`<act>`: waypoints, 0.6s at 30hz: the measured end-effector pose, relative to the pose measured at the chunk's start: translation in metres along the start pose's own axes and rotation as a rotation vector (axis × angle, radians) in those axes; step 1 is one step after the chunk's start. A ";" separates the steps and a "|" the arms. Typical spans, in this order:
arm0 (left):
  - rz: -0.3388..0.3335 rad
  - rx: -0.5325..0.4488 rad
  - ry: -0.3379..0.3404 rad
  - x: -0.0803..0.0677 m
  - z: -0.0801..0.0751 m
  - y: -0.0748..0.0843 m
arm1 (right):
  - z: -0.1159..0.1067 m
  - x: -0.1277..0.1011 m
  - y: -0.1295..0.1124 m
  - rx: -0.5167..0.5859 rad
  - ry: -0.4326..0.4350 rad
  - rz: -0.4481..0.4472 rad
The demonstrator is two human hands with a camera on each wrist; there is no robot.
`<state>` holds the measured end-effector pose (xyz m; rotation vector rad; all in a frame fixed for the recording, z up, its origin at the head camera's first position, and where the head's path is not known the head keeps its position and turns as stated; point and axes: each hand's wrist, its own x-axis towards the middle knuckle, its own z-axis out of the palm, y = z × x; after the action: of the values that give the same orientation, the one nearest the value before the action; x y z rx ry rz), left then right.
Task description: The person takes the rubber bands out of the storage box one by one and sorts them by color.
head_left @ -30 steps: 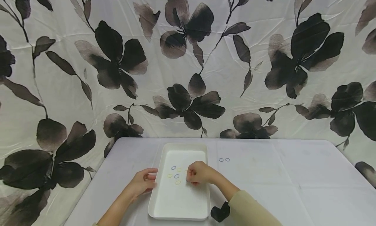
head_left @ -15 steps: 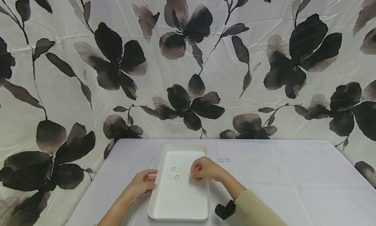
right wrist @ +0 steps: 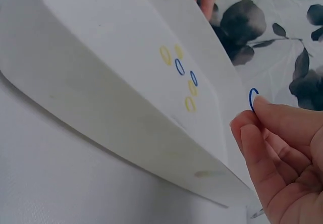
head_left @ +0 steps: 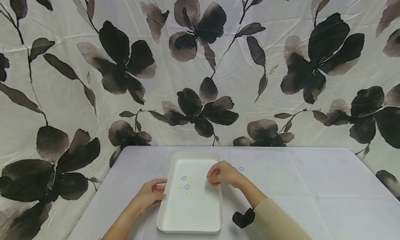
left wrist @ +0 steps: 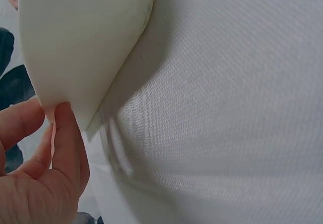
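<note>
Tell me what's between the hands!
The head view shows four thin yellow rings and two thin blue rings in the white rectangular tray, between the left hand and right hand.

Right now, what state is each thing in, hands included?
Left hand: touching the side of the tray
Right hand: pinching a blue ring
Tray: upright on the table
Yellow rings: four, lying in tray
Other blue rings: two in tray, two on table
Backdrop: hanging, creased

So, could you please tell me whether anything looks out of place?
Nothing looks spilled or damaged. Two blue rings lie on the table outside the tray, apart from the rings inside, though that may be deliberate.
</note>
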<state>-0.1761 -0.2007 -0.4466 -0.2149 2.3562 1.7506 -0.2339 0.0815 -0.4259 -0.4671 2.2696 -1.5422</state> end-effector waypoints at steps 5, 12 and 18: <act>0.006 -0.007 0.001 0.000 0.000 0.001 | -0.006 -0.001 0.000 0.038 0.026 -0.001; 0.007 -0.016 0.001 -0.001 0.000 0.003 | -0.017 -0.003 0.003 0.087 0.071 0.020; 0.019 -0.021 -0.022 -0.001 -0.001 0.002 | -0.026 -0.004 0.008 0.117 0.073 0.019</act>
<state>-0.1759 -0.2010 -0.4446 -0.1758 2.3329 1.7783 -0.2427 0.1077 -0.4237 -0.3622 2.2148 -1.6969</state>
